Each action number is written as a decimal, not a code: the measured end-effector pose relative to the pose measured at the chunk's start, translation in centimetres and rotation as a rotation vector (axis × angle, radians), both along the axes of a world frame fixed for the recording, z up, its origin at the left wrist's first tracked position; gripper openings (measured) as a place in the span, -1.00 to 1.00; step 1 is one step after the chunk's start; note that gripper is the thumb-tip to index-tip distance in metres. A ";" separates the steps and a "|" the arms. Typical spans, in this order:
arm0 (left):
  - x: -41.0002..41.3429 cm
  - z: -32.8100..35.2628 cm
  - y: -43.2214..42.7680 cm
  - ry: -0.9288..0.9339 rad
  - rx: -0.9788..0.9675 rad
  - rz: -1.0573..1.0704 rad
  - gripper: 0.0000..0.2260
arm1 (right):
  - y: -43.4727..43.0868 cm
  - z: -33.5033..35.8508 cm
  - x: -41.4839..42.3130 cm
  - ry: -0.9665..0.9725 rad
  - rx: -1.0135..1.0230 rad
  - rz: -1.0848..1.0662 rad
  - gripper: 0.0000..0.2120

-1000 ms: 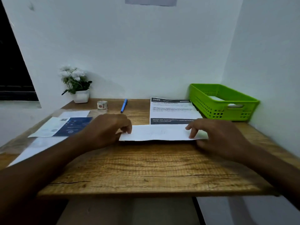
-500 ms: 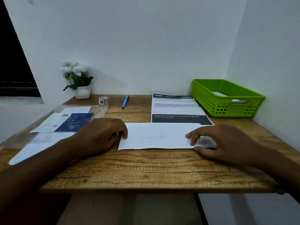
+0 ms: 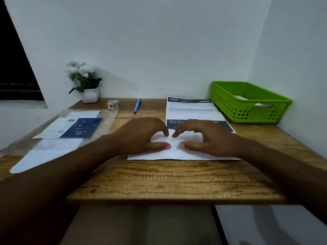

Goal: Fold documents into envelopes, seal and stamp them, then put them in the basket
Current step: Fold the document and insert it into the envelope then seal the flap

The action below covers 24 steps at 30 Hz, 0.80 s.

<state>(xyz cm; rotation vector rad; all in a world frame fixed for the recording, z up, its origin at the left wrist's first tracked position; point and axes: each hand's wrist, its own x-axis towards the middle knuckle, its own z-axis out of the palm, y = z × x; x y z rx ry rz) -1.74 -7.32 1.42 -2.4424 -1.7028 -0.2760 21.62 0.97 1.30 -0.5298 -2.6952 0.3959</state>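
Since the folded document (image 3: 184, 152) is only thin white paper, I'd judge it light, limp and quick to slide on the wooden desk (image 3: 173, 181), so it wants pinning flat rather than lifting. It lies at the middle of the desk, its long axis running left to right, its near edge parallel to the desk's front edge. Both hands rest on it: the left hand (image 3: 141, 137) and the right hand (image 3: 208, 137) meet at its centre, fingers spread and pressing down, thumbs nearly touching, clamped on nothing. The best hold, I'd say, is at the two short ends. Well apart, the green basket (image 3: 247, 110) sits at the far right corner.
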 end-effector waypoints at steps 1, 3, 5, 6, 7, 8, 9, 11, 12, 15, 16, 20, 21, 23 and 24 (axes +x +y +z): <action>0.1 -0.4 0.1 -0.012 -0.006 0.000 -0.51 | 0.0 -0.4 -0.5 -0.017 0.003 0.015 -0.73; 0.1 -0.8 0.1 -0.047 -0.002 -0.011 -0.43 | 0.0 -1.0 -0.8 -0.024 -0.007 0.032 -0.74; 0.0 -1.2 -0.2 -0.056 0.013 -0.024 -0.47 | 0.1 -1.4 -0.8 -0.020 -0.021 0.033 -0.74; -0.1 -1.3 -0.3 -0.052 0.022 -0.031 -0.52 | 0.1 -1.5 -0.7 -0.022 -0.032 0.031 -0.73; -0.1 -1.5 -0.4 -0.051 0.028 -0.038 -0.56 | 0.1 -1.6 -0.5 -0.026 -0.044 0.036 -0.72; -0.1 -1.6 -0.4 -0.056 0.028 -0.042 -0.58 | 0.1 -1.7 -0.3 -0.030 -0.049 0.046 -0.71; -0.2 -1.7 -0.5 -0.061 0.027 -0.045 -0.58 | 0.2 -1.8 -0.2 -0.039 -0.049 0.060 -0.69; -0.3 -1.8 -0.6 -0.062 0.020 -0.047 -0.54 | 0.2 -1.9 0.1 -0.070 -0.050 0.073 -0.67; -0.3 -1.8 -0.6 -0.061 0.017 -0.047 -0.51 | 0.3 -1.9 0.2 -0.091 -0.050 0.072 -0.66; -0.3 -1.4 -0.3 -0.078 0.003 -0.044 -0.55 | 0.6 -1.6 0.0 -0.106 -0.026 0.059 -0.63; -0.2 -1.2 -0.1 -0.100 -0.008 -0.040 -0.60 | 0.8 -1.4 -0.2 -0.090 -0.048 0.048 -0.61; -0.1 0.2 1.6 -0.210 -0.038 -0.010 -0.80 | 1.7 -1.0 -1.6 0.012 -0.190 0.005 -0.64; -0.2 0.5 2.1 -0.222 -0.031 -0.007 -0.83 | 1.9 -0.9 -2.0 0.037 -0.203 -0.007 -0.66; -0.6 0.9 3.0 -0.231 -0.008 0.008 -0.85 | 2.4 -0.7 -3.2 0.091 -0.209 -0.020 -0.69; -1.0 1.1 3.5 -0.235 0.008 0.021 -0.85 | 2.7 -0.7 -3.8 0.114 -0.200 -0.023 -0.72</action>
